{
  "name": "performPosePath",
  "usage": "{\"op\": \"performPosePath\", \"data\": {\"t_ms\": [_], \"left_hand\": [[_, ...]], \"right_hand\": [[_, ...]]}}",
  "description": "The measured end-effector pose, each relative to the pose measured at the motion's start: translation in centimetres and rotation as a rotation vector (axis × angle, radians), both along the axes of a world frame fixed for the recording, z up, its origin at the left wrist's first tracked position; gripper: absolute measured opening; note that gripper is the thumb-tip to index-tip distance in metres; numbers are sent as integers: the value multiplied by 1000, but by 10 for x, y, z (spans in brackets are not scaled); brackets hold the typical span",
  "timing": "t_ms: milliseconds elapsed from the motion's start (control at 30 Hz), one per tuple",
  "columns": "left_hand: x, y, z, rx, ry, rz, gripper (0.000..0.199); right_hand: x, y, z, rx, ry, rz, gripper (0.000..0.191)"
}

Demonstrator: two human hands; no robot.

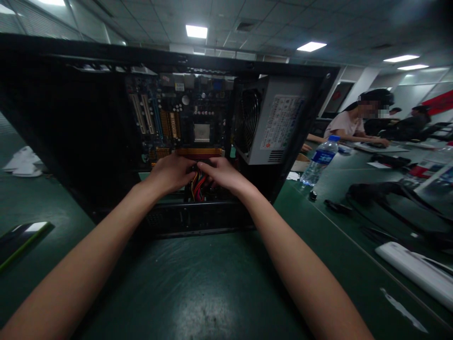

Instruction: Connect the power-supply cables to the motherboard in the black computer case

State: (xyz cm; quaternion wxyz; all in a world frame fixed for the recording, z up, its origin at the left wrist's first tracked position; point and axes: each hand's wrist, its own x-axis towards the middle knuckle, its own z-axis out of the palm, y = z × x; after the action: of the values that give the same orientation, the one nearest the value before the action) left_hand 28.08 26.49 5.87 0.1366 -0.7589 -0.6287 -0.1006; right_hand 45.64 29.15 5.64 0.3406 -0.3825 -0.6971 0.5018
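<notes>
The computer case (212,219) stands upright on the green counter (205,283), its open side facing the person. Inside the case, towards its upper right, sits a grey power supply (285,118) with a round fan; the motherboard (208,104) fills the upper middle, a square metallic chip (202,133) at its centre. Both bare hands reach into the lower middle of the case, the left hand (172,172) and the right hand (224,174) almost meeting at the top of a bundle of coloured wires (200,189). Their fingers are bent inward, but the fingertips are partly hidden, so I cannot tell whether either grasps the wires or a plug. Just above the hands, within the case, runs an orange-ribbed strip (200,152). Right of the case stands a water bottle (320,163) with a blue cap; beyond it sits another person (347,123). Crumpled white paper (23,163) lies to the case's left.
</notes>
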Motion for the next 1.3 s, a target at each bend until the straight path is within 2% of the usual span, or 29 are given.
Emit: {"op": "performPosePath", "data": {"t_ms": [267, 533, 800, 1100, 1300], "left_hand": [[2, -6, 4, 102, -36, -1, 41], [5, -10, 6, 154, -149, -113, 43], [3, -9, 4, 176, -251, -213, 21], [5, -9, 4, 187, -370, -302, 25], [5, -6, 4, 137, -501, -296, 17]], "right_hand": [[1, 2, -1, -2, 15, -15, 16], [-1, 7, -6, 19, 53, 49, 19], [0, 5, -4, 15, 60, 41, 27], [0, 9, -4, 25, 98, -22, 25], [-2, 10, -2, 22, 124, -80, 25]]}}
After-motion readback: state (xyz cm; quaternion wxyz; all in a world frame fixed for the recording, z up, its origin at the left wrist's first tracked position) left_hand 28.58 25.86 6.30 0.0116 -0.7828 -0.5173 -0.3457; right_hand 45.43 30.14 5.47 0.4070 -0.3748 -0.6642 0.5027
